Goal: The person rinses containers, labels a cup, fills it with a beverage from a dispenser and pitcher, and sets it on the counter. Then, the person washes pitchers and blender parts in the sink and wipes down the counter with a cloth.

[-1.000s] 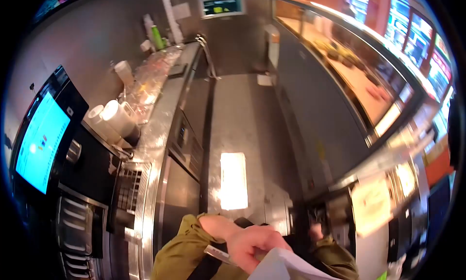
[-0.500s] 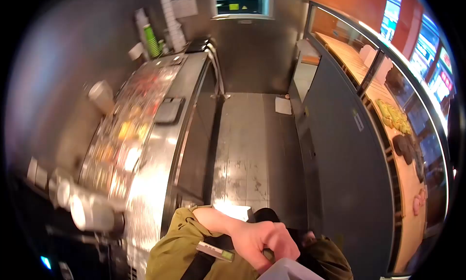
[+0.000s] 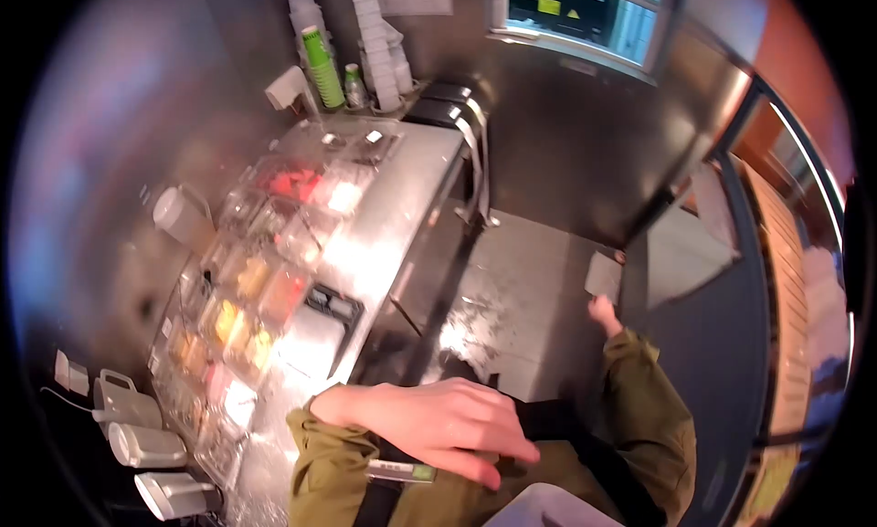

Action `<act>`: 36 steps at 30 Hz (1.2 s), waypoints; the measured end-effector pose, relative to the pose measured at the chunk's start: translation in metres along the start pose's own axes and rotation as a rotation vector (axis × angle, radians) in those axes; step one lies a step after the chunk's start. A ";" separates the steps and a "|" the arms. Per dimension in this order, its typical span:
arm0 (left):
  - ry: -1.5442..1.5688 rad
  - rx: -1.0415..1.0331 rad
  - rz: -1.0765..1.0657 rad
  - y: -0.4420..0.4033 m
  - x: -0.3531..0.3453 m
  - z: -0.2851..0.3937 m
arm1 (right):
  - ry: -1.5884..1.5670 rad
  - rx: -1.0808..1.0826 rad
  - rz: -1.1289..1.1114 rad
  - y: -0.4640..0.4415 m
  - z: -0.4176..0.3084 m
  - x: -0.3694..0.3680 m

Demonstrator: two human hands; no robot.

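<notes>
My left hand [image 3: 438,428] lies across the front of my body, palm inward, with its fingers stretched out and nothing held in them. Below it, a small badge-like tag [image 3: 400,470] with a green end sits on a black strap over my olive jacket. My right hand [image 3: 603,313] reaches out ahead and to the right at the end of its olive sleeve. It looks small, and how its fingers are set is unclear. Past it on the floor is a white flat object [image 3: 603,276]; whether they touch I cannot tell.
A steel counter [image 3: 402,175] runs along the left, bearing clear food containers [image 3: 247,317], a black-framed tray [image 3: 320,331] and white pitchers [image 3: 146,445]. Green cups [image 3: 322,68] and white cup stacks stand at its far end. A dark low partition [image 3: 703,344] borders the right side.
My left hand has gone from closed to stretched fingers. My right hand has moved from close to my body out ahead. The view has turned left and nearer the counter's far end.
</notes>
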State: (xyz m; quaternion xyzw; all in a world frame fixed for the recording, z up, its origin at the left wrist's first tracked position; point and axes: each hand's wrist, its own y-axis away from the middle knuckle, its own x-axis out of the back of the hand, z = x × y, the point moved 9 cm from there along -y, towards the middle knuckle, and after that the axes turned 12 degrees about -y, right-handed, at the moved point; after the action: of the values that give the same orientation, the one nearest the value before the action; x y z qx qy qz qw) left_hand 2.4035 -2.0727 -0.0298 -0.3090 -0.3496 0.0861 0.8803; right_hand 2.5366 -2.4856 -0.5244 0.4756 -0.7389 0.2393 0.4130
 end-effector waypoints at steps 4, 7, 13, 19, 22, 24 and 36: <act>-0.572 0.505 -0.488 0.040 0.090 -0.144 | -0.166 0.289 0.147 -0.222 -0.197 0.006; -0.597 0.590 -0.232 0.047 0.186 -0.238 | -0.054 0.230 -0.040 -0.308 -0.302 0.005; -0.482 1.013 0.023 0.086 0.399 -0.380 | -0.255 0.402 0.103 -0.483 -0.406 0.015; -1.099 1.343 0.345 0.173 0.589 -0.472 | -0.336 0.722 0.072 -0.637 -0.470 -0.064; -1.562 1.526 0.285 0.218 0.693 -0.476 | -0.373 0.829 -0.021 -0.667 -0.476 -0.105; -1.747 1.735 0.324 0.234 0.749 -0.470 | -0.402 0.988 -0.053 -0.660 -0.478 -0.106; -1.543 1.788 0.851 0.335 0.937 -0.537 | -0.411 1.211 -0.297 -0.653 -0.483 -0.107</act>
State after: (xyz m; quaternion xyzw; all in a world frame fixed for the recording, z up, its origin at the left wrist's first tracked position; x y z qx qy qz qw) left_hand 3.4786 -1.7218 -0.0088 0.4377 -0.4649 0.7278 0.2504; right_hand 3.3319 -2.3540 -0.3765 0.7569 -0.4641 0.4576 -0.0488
